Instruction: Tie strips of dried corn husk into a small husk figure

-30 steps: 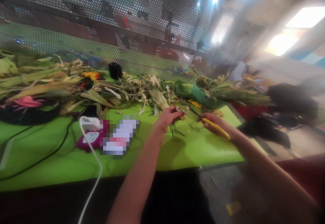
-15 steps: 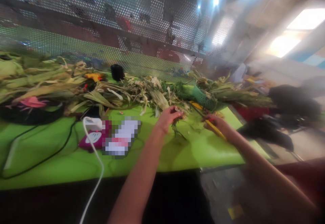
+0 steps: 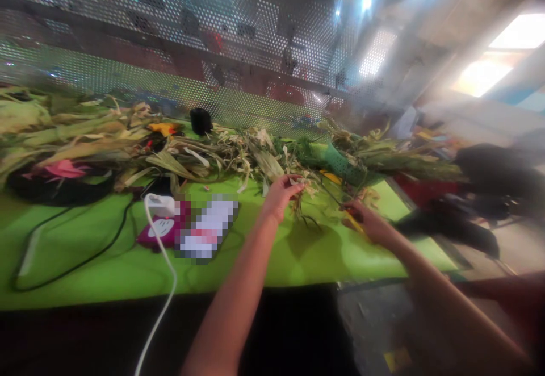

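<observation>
My left hand (image 3: 277, 199) is closed in a pinch on a small bunch of dried husk (image 3: 310, 188), pale and petal-like at the top, with thin dark stems hanging below. To its right, my right hand (image 3: 369, 222) is wrapped round a yellow-handled tool (image 3: 356, 224). A thin dark shaft points from that hand up and left; its tip is too blurred to make out. Both hands are above the green tabletop (image 3: 264, 262). Just behind them lies a heap of dried corn husks (image 3: 266, 160), with a yellow piece (image 3: 331, 177) at its edge.
A phone-like blurred item (image 3: 208, 231) lies beside a magenta power socket (image 3: 159, 231) with a white plug and cable (image 3: 174, 279). A black cup-like object (image 3: 201, 121), a dark dish with a pink flower (image 3: 63, 168) and a green mesh roll (image 3: 340, 160) stand further back. Perforated metal panels (image 3: 238, 52) rise behind.
My left hand has tilted the husk bunch slightly, so its pale top spreads more into view. My right hand has shifted slightly down, and less of the yellow handle shows.
</observation>
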`<action>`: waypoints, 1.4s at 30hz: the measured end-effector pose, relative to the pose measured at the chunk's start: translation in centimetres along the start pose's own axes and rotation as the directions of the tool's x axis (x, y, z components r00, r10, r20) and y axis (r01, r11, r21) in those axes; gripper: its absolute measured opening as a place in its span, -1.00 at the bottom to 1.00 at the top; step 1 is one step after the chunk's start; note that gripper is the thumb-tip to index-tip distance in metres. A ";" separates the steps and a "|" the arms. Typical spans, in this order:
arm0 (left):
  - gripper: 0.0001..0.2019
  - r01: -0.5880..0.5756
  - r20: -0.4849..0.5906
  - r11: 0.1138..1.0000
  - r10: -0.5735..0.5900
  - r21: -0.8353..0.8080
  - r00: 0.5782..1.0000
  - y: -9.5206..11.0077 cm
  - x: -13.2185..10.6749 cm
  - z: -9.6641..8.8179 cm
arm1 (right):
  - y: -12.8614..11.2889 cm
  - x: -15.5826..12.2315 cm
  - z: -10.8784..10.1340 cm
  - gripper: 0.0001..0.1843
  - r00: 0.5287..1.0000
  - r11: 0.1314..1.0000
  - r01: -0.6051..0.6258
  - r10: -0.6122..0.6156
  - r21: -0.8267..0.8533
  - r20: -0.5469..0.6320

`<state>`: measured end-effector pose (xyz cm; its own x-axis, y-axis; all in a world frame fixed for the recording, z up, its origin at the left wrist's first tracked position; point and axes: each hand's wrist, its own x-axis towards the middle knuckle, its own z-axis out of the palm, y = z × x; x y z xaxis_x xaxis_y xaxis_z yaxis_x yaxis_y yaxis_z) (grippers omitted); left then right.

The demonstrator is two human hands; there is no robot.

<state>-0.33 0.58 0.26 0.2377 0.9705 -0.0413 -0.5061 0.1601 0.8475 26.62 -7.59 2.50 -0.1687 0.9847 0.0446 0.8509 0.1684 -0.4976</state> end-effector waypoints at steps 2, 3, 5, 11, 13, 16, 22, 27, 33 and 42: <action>-0.64 0.006 0.019 1.000 -0.006 -0.001 1.000 0.0 0.0 0.0 | -0.6 0.4 -0.4 -0.48 1.000 0.996 0.005 -0.004 0.093 -0.011; -0.63 0.009 0.020 1.000 -0.009 0.000 1.000 0.1 0.0 0.0 | -1.0 0.6 -0.5 -0.47 1.000 0.994 0.011 -0.010 0.113 -0.008; -0.64 0.009 0.015 1.000 -0.009 -0.001 1.000 0.2 -0.1 0.0 | -1.5 0.9 -0.4 -0.47 1.000 0.993 0.022 -0.023 0.114 0.000; -0.66 0.003 -0.012 0.999 -0.004 -0.038 1.000 0.5 -0.1 -0.1 | -0.7 1.0 1.1 -0.58 0.997 0.995 0.037 -0.031 -0.094 0.063; -0.67 -0.005 -0.033 0.999 0.004 -0.053 0.999 0.5 -0.1 0.0 | 0.0 0.5 1.5 -0.64 0.997 0.978 0.033 -0.017 -0.205 0.077; -0.66 -0.005 -0.056 0.997 0.001 -0.073 0.998 0.5 0.0 0.0 | 0.8 -0.4 1.7 -0.63 0.993 0.955 0.033 0.002 -0.293 0.118; -0.65 -0.003 -0.021 1.000 0.003 -0.013 1.000 0.4 -0.1 0.1 | -0.7 -0.1 0.3 -0.51 0.998 0.940 0.023 -0.003 -0.341 0.058; -0.63 -0.099 0.048 0.981 0.092 0.165 0.995 -0.3 0.1 0.2 | -5.1 3.2 -0.1 -0.59 0.966 0.988 0.156 -0.154 -0.005 -0.207; -0.58 -0.159 0.115 0.946 0.131 0.283 0.985 -1.0 0.2 0.4 | -8.6 6.9 2.1 -0.64 0.979 0.915 0.107 -0.029 0.389 -0.201; -0.70 -0.140 0.271 0.953 0.064 0.269 0.960 -1.5 0.5 0.5 | -8.4 8.4 2.3 -0.60 0.968 0.708 0.061 0.130 0.704 -0.214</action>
<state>0.95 0.76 -0.81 0.4208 0.8932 0.1585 -0.2926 -0.0317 0.9557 16.87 -0.89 5.04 0.0533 0.9850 0.1639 0.2422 0.1465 -0.9591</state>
